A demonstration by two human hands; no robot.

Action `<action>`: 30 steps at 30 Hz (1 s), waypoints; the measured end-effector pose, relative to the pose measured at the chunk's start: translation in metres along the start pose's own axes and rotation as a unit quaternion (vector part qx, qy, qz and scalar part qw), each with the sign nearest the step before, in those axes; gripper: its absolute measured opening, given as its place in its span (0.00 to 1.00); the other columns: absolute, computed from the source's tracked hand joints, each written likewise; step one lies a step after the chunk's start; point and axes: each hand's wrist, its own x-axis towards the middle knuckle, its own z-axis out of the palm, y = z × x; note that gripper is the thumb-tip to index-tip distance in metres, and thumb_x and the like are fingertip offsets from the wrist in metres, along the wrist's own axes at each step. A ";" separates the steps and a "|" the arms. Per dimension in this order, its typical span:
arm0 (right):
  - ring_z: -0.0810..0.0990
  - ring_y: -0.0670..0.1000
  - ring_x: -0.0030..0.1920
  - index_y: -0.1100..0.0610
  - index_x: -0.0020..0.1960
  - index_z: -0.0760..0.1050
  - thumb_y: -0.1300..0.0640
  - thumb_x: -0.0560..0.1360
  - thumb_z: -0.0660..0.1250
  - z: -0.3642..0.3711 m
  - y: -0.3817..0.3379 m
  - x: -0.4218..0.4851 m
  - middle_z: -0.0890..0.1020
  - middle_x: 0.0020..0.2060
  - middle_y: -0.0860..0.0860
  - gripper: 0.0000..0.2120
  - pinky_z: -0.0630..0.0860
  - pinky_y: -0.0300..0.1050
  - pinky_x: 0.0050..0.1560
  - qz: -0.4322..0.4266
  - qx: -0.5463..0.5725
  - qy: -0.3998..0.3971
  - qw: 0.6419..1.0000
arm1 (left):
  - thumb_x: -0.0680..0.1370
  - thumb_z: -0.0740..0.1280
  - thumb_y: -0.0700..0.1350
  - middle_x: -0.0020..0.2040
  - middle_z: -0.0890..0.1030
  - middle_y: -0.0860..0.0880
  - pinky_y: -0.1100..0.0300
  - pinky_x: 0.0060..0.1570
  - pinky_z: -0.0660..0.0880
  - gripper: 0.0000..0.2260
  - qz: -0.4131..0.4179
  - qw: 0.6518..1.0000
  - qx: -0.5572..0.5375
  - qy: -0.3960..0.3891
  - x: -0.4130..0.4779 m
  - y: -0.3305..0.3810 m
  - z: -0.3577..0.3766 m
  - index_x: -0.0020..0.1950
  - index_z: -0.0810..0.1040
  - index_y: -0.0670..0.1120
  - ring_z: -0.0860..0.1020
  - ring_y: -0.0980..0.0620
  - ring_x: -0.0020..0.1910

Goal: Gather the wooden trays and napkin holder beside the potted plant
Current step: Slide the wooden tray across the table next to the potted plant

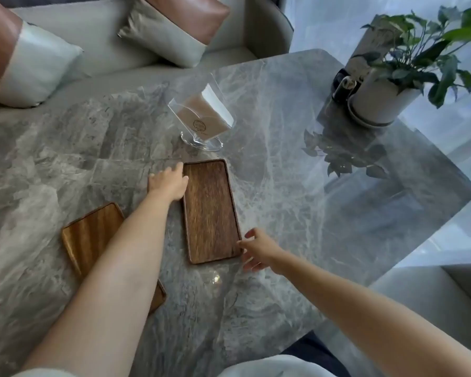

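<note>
A dark wooden tray [211, 210] lies flat at the middle of the grey marble table [297, 186]. My left hand [167, 182] rests against its far left edge with fingers spread. My right hand [257, 250] touches its near right corner, fingers apart. A lighter striped wooden tray [93, 235] lies to the left, partly hidden under my left forearm. A clear napkin holder [201, 118] with brown napkins stands just beyond the dark tray. The potted plant [386, 91] in a white pot sits at the far right.
A small dark object [343, 83] stands just left of the pot. A sofa with cushions [172, 28] lines the table's far side. The table's right edge [468, 191] drops off to a pale floor.
</note>
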 end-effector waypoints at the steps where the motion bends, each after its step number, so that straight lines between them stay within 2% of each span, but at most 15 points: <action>1: 0.77 0.50 0.27 0.58 0.61 0.62 0.56 0.77 0.60 0.001 0.001 0.001 0.77 0.35 0.56 0.15 0.73 0.39 0.23 0.006 0.011 0.005 1.000 | 0.81 0.50 0.50 0.69 0.70 0.37 0.43 0.65 0.63 0.21 -0.004 1.000 0.003 -0.008 0.003 0.001 -0.002 0.73 0.58 0.45 0.70 0.37 0.66; 3: 0.77 0.50 0.24 0.58 0.55 0.64 0.56 0.77 0.59 0.004 0.004 0.002 0.78 0.37 0.58 0.10 0.73 0.38 0.21 0.018 0.035 0.010 0.999 | 0.81 0.50 0.50 0.70 0.69 0.37 0.43 0.66 0.63 0.21 -0.004 1.000 0.008 -0.006 0.013 0.003 -0.001 0.74 0.57 0.45 0.69 0.37 0.67; 5: 0.77 0.47 0.19 0.57 0.51 0.64 0.56 0.78 0.59 0.010 0.010 0.005 0.78 0.35 0.57 0.06 0.72 0.36 0.18 0.026 0.068 0.016 0.997 | 0.81 0.50 0.51 0.72 0.67 0.37 0.43 0.68 0.62 0.22 -0.007 1.000 0.007 -0.011 0.023 0.005 -0.002 0.75 0.55 0.46 0.68 0.37 0.68; 10: 0.76 0.46 0.18 0.56 0.45 0.63 0.56 0.78 0.58 0.018 0.014 0.012 0.78 0.31 0.56 0.06 0.72 0.36 0.16 0.042 0.154 0.042 0.986 | 0.81 0.50 0.52 0.74 0.62 0.37 0.43 0.68 0.60 0.24 -0.007 1.000 0.009 -0.028 0.037 0.014 0.002 0.76 0.53 0.45 0.65 0.37 0.71; 16: 0.75 0.46 0.16 0.60 0.47 0.65 0.60 0.79 0.57 0.022 0.014 0.017 0.77 0.29 0.57 0.03 0.74 0.37 0.17 0.049 0.197 0.070 0.977 | 0.82 0.51 0.51 0.73 0.62 0.36 0.43 0.68 0.62 0.23 -0.019 0.999 -0.003 -0.031 0.040 0.019 0.005 0.72 0.60 0.39 0.65 0.36 0.70; 20: 0.75 0.47 0.16 0.61 0.46 0.66 0.63 0.78 0.57 0.023 0.017 0.015 0.76 0.27 0.57 0.03 0.74 0.38 0.17 0.055 0.210 0.079 0.973 | 0.81 0.52 0.51 0.72 0.64 0.35 0.44 0.67 0.63 0.23 -0.040 0.999 -0.022 -0.028 0.036 0.021 0.006 0.72 0.60 0.39 0.65 0.36 0.70; 24: 0.74 0.47 0.15 0.61 0.40 0.66 0.64 0.78 0.58 0.017 0.023 0.012 0.76 0.26 0.58 0.08 0.75 0.39 0.17 0.055 0.218 0.098 0.969 | 0.81 0.53 0.52 0.71 0.64 0.35 0.45 0.65 0.65 0.24 -0.054 0.998 -0.025 -0.025 0.025 0.022 0.007 0.72 0.59 0.39 0.66 0.35 0.69; 30: 0.74 0.46 0.16 0.62 0.38 0.69 0.63 0.78 0.59 -0.001 0.034 -0.001 0.75 0.25 0.58 0.09 0.73 0.37 0.17 0.028 0.223 0.122 0.967 | 0.81 0.54 0.52 0.71 0.64 0.35 0.44 0.65 0.66 0.25 -0.058 0.997 -0.048 -0.010 0.010 0.032 0.005 0.72 0.58 0.38 0.66 0.35 0.69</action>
